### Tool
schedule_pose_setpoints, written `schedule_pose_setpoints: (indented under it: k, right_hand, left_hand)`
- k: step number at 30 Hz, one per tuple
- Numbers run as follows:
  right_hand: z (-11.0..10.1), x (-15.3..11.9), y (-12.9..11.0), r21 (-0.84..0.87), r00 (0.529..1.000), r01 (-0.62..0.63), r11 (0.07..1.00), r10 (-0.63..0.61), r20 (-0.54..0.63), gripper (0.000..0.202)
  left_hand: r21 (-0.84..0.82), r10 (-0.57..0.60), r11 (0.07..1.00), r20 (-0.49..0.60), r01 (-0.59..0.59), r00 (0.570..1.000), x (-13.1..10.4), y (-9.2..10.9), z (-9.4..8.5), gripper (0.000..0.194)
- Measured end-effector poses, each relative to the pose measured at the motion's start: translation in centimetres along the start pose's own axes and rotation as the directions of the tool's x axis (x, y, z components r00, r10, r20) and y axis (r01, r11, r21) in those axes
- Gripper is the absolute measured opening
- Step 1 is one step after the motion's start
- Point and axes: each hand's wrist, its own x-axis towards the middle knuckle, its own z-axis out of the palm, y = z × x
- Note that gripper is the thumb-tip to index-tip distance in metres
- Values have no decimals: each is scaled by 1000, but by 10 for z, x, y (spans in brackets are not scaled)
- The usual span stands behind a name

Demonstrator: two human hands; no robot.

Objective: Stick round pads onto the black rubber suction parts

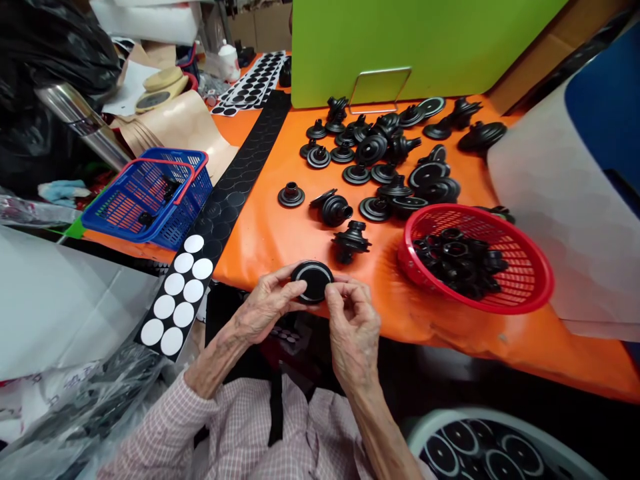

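Over the table's front edge I hold a round black plastic disc (313, 283) with a pale ring near its rim. Fingers and thumb of my left hand (265, 303) grip its left side. My right hand (353, 320) pinches its right edge, the thumb on the upper face. Just beyond the disc lies a black stepped plastic part (351, 239) with a neck. A strip of round stickers (184, 293) runs along the left; its near end shows bare white circles, the far part black ones.
Many black flanged parts (371, 148) are scattered across the orange table (270, 240). A red basket (540, 280) of black fittings stands right, a blue basket (195, 193) left. A green board (425, 40) rises behind. Black discs fill a pale tub (420, 427) at lower right.
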Motion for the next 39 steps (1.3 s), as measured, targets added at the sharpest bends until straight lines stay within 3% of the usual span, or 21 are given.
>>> schedule_pose_setpoints:
  k: [5,9,14,19,22,24,26,28,30,32,34,36,38,39]
  right_hand:
    - [6,-2,6,-157,983,176,972,-181,-19,16]
    - [11,-3,10,-352,918,369,860,-396,-6,13]
    - [18,-5,15,-439,873,457,774,-485,54,16]
    - [22,-5,16,-388,899,405,828,-437,6,10]
    - [18,-4,10,-244,966,248,937,-257,-4,25]
    - [13,-1,4,-134,990,110,985,-96,106,30]
    - [12,5,-1,-77,967,15,997,5,255,29]
    - [24,17,-6,-24,938,-1,1000,10,347,30]
    - [51,31,-19,66,906,6,998,-33,421,32]
    - [89,42,-43,181,849,-29,983,-71,523,33]
    - [129,50,-75,306,788,-125,944,-93,608,30]
    - [160,55,-101,447,775,-230,865,-115,621,31]
    - [174,57,-110,501,792,-173,848,-183,582,29]
    - [174,56,-106,476,794,-96,874,-221,566,26]
  left_hand:
    - [14,33,999,-64,-32,997,0,-5,0,36]
    - [13,51,999,-108,-50,993,-1,-5,0,37]
    - [17,67,998,-164,-65,984,-3,-5,0,37]
    - [-16,54,998,-177,-58,983,-6,-5,-7,33]
    - [-59,58,996,-133,-67,989,-11,-2,-12,31]
    - [-66,56,996,-104,-63,993,-17,2,-16,32]
    - [-3,56,998,-103,-57,993,-23,7,-21,34]
    - [107,87,991,-112,-75,990,-25,18,-31,37]
    - [210,159,970,-147,-126,976,-23,41,-47,43]
    - [305,253,936,-235,-176,938,-22,77,-67,51]
    - [432,355,882,-345,-188,869,-27,121,-84,59]
    - [617,486,767,-377,-178,788,-39,159,-97,57]
    - [840,694,540,-409,-54,593,-56,177,-106,48]
    - [899,737,435,-392,58,551,-64,176,-111,42]
